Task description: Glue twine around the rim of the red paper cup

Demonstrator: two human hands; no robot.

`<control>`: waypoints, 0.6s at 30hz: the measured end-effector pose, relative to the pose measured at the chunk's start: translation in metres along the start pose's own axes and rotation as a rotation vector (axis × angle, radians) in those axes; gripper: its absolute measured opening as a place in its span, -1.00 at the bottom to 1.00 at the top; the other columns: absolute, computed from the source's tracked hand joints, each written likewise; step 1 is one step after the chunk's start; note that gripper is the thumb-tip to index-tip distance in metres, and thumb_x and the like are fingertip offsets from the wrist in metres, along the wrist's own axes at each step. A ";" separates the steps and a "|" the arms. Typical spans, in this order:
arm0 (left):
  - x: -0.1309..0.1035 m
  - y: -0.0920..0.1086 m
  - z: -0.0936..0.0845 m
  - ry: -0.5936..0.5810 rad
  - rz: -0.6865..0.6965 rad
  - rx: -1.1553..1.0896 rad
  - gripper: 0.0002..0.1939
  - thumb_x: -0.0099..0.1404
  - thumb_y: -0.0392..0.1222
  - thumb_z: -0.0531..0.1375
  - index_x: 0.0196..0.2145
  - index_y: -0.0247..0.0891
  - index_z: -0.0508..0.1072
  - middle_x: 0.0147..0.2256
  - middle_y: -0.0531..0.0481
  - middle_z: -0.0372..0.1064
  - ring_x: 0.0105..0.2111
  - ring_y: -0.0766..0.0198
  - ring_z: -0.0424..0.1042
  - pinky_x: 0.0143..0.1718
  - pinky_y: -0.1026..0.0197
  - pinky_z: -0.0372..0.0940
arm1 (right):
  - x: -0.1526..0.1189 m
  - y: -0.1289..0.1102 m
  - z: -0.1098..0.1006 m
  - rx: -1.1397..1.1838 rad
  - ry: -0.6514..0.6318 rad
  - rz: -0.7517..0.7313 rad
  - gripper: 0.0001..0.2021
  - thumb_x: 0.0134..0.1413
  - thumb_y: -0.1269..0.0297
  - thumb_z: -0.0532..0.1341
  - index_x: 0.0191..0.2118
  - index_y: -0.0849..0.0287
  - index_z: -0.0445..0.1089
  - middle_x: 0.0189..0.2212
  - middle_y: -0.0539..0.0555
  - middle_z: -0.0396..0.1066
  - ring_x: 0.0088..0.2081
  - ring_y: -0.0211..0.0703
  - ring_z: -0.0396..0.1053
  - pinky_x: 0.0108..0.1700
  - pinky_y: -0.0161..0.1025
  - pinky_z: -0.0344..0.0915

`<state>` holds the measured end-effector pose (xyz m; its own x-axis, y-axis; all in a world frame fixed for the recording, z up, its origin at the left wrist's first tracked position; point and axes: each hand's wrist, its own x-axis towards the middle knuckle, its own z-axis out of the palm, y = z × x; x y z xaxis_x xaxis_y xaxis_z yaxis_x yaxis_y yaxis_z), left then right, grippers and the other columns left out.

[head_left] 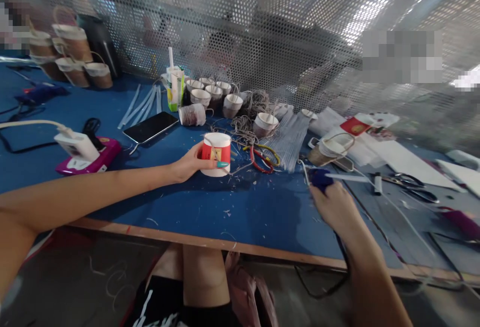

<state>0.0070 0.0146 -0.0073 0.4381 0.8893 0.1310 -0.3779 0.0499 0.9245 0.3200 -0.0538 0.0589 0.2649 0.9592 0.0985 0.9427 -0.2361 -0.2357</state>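
Cup [221, 153], red and white, is held upright by the left hand [187, 164] near the middle of the blue worktop [168, 212]; its side is clamped by the digits, a teal nail being shown at the front. Whether its base is set down cannot be told. A blue glue gun [320, 179] is clasped by the right hand [335, 204], the two hands being kept well apart. A pale stick [348, 178] is seen jutting from the gun's rear.

Just beyond the cup, red and yellow loops [262, 164] are laid near tangled twine [257, 103]. Behind, small pots [232, 106] are grouped, one being tipped over. Clear strips [287, 139] are heaped right of the twine, and a basket [335, 146] is set beyond the gun. A phone [152, 127] is placed left of the cup, near a drink carton [175, 89].

Farther out, scissors [408, 187] are laid at the right. At the left, a white plug [77, 147] is seated on a magenta power strip [109, 154], and stacked baskets [77, 44] are stood beside a dark bottle [103, 42].
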 end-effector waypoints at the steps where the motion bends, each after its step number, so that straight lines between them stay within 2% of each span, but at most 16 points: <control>1: 0.000 0.000 0.000 0.005 -0.013 -0.005 -0.36 -0.19 -0.15 0.49 -0.13 -0.22 0.41 -0.22 -0.07 0.54 -0.13 0.02 0.53 0.05 -0.11 0.34 | -0.001 -0.003 -0.004 0.090 -0.015 0.038 -0.77 0.06 0.34 0.05 -0.30 0.28 0.43 -0.46 0.30 0.46 -0.29 0.20 0.51 -0.16 0.09 0.41; 3: -0.001 0.002 0.002 0.016 -0.047 -0.011 -0.34 -0.20 -0.16 0.50 -0.12 -0.22 0.39 -0.23 -0.06 0.54 -0.14 0.03 0.54 0.05 -0.10 0.34 | -0.006 -0.014 -0.013 0.417 -0.053 0.082 -0.83 0.01 0.31 0.10 -0.37 0.21 0.42 -0.62 0.13 0.43 -0.54 -0.04 0.45 -0.38 -0.11 0.43; 5: -0.002 0.004 0.004 0.028 -0.073 -0.012 -0.31 -0.19 -0.16 0.50 -0.09 -0.23 0.36 -0.22 -0.06 0.52 -0.12 0.04 0.53 0.05 -0.09 0.34 | -0.010 -0.027 -0.021 0.789 -0.072 0.053 -0.87 -0.11 0.22 0.22 -0.52 0.17 0.40 -0.74 0.02 0.34 -0.71 -0.19 0.29 -0.62 -0.25 0.31; 8: -0.003 0.006 0.006 0.064 -0.081 -0.015 -0.23 -0.24 -0.17 0.51 -0.06 -0.25 0.31 -0.20 -0.04 0.49 -0.11 0.07 0.51 0.04 -0.07 0.36 | -0.007 -0.048 -0.025 1.104 -0.139 -0.134 -0.74 -0.26 0.16 0.30 -0.75 0.16 0.33 -0.85 0.02 0.25 -0.83 -0.24 0.17 -0.81 -0.32 0.09; 11: -0.002 0.006 0.007 0.107 -0.075 -0.007 -0.17 -0.28 -0.22 0.52 -0.05 -0.25 0.27 -0.16 -0.03 0.46 -0.09 0.08 0.49 0.05 -0.07 0.37 | 0.007 -0.067 -0.017 1.202 -0.223 -0.324 -0.65 -0.19 0.10 0.27 -0.80 0.15 0.30 -0.89 0.01 0.19 -0.87 -0.25 0.14 -0.85 -0.32 0.04; 13: -0.002 0.005 0.009 0.138 -0.062 0.012 -0.16 -0.28 -0.26 0.51 -0.04 -0.23 0.24 -0.13 -0.03 0.44 -0.07 0.08 0.48 0.07 -0.08 0.36 | 0.019 -0.078 -0.005 1.248 -0.182 -0.391 -0.68 -0.10 0.09 0.29 -0.70 0.16 0.36 -0.89 -0.05 0.18 -0.88 -0.31 0.10 -0.84 -0.35 0.02; 15: -0.001 0.004 0.009 0.162 -0.057 0.048 -0.16 -0.27 -0.28 0.51 -0.04 -0.22 0.23 -0.13 -0.03 0.44 -0.08 0.08 0.49 0.07 -0.09 0.35 | 0.028 -0.085 0.012 1.261 -0.110 -0.416 -0.71 -0.07 0.13 0.33 -0.64 0.15 0.36 -0.88 -0.10 0.18 -0.88 -0.35 0.08 -0.82 -0.37 0.04; 18: -0.003 0.002 0.011 0.143 -0.055 0.113 -0.20 -0.24 -0.24 0.51 -0.07 -0.21 0.23 -0.14 -0.06 0.47 -0.10 0.05 0.51 0.06 -0.13 0.36 | 0.032 -0.084 0.036 1.207 -0.074 -0.371 -0.60 -0.05 0.11 0.37 -0.70 0.13 0.25 -0.88 -0.10 0.17 -0.88 -0.37 0.06 -0.82 -0.37 0.06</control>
<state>0.0137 0.0067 -0.0017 0.3320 0.9426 0.0344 -0.2587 0.0560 0.9643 0.2418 0.0026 0.0471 -0.0238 0.9530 0.3021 0.1633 0.3018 -0.9393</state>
